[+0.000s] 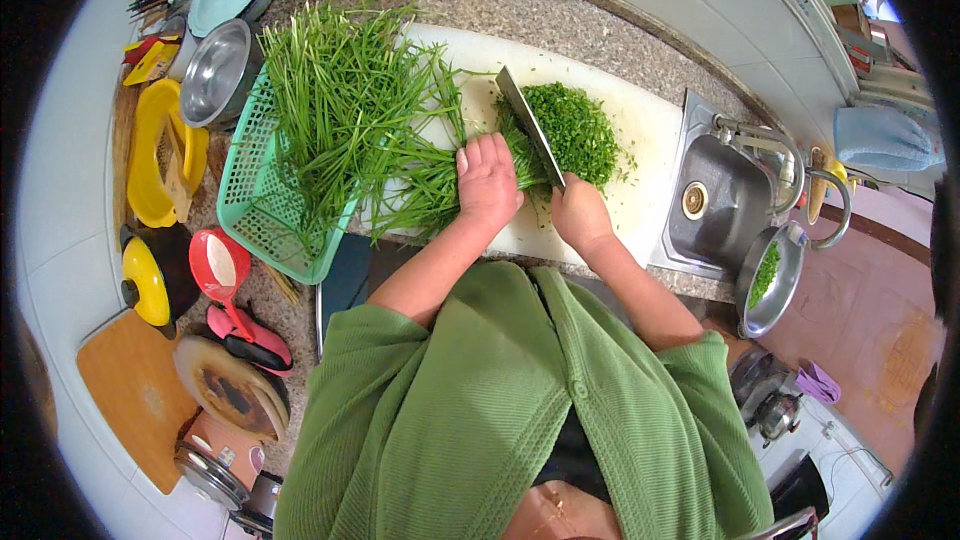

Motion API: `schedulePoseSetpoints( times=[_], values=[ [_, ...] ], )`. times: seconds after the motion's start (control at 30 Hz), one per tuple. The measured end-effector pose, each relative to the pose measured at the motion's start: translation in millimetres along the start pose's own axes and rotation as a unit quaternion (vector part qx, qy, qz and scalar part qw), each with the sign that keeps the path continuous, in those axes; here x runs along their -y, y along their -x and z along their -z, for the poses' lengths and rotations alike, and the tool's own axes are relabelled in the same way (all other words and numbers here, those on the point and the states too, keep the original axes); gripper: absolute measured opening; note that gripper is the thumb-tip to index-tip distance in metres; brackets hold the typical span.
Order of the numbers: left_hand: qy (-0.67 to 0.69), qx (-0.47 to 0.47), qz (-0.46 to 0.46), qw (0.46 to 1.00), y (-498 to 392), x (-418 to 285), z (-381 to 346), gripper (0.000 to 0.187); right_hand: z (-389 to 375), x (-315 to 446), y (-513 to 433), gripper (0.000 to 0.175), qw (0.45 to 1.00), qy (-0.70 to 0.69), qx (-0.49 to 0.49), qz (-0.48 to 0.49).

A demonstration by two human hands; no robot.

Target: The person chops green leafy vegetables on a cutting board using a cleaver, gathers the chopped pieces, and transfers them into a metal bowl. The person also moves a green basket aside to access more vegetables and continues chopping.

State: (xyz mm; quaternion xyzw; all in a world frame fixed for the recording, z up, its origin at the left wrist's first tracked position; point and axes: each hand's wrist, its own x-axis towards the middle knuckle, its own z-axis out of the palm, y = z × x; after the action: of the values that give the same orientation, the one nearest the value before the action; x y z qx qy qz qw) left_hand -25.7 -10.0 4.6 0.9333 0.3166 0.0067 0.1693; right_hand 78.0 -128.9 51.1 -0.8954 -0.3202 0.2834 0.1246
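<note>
My right hand [581, 216] grips a cleaver [531, 127] by its handle, which the fingers hide. The blade stands on edge across a bunch of green chives [427, 172]. My left hand [487, 176] presses that bunch down on a white cutting board [645, 142], just left of the blade. Right of the blade lies a mound of finely chopped chives [574, 127], with loose bits scattered around it. More long uncut chives [337, 90] are heaped over a mint-green plastic basket [247, 202] and onto the board's left end.
A steel sink [724, 195] with a faucet [757, 142] adjoins the board's right end. Beyond it stands a metal bowl [787, 292] with chopped greens inside. On the left are a steel bowl [217, 75], a yellow plastic basin [146, 165] and a red scoop [202, 262] holding white powder.
</note>
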Motion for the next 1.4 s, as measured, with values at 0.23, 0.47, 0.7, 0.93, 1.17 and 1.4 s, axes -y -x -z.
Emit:
schedulePoseSetpoints(
  times=[0.23,0.47,0.7,0.93,1.17,1.4],
  values=[
    [-0.002,0.025,0.005,1.000,-1,2,12,0.107,19,-11,-2,0.020,0.998,-0.038,-0.022,0.044],
    [-0.021,0.019,0.004,1.000,2,6,10,0.108,52,1,47,0.020,0.998,-0.042,-0.008,0.053],
    [-0.025,-0.004,0.005,1.000,3,2,0,0.108,38,-8,46,0.021,0.999,-0.018,0.019,0.039],
    [-0.025,0.008,0.012,1.000,2,1,-8,0.108,7,7,3,0.024,0.999,0.005,0.039,0.008],
    [0.003,0.022,0.007,1.000,2,7,9,0.112,6,0,-12,0.021,0.998,-0.057,-0.022,0.032],
    [-0.048,0.019,-0.010,0.999,10,15,13,0.111,54,14,26,0.020,0.998,-0.035,0.010,0.041]
  ],
)
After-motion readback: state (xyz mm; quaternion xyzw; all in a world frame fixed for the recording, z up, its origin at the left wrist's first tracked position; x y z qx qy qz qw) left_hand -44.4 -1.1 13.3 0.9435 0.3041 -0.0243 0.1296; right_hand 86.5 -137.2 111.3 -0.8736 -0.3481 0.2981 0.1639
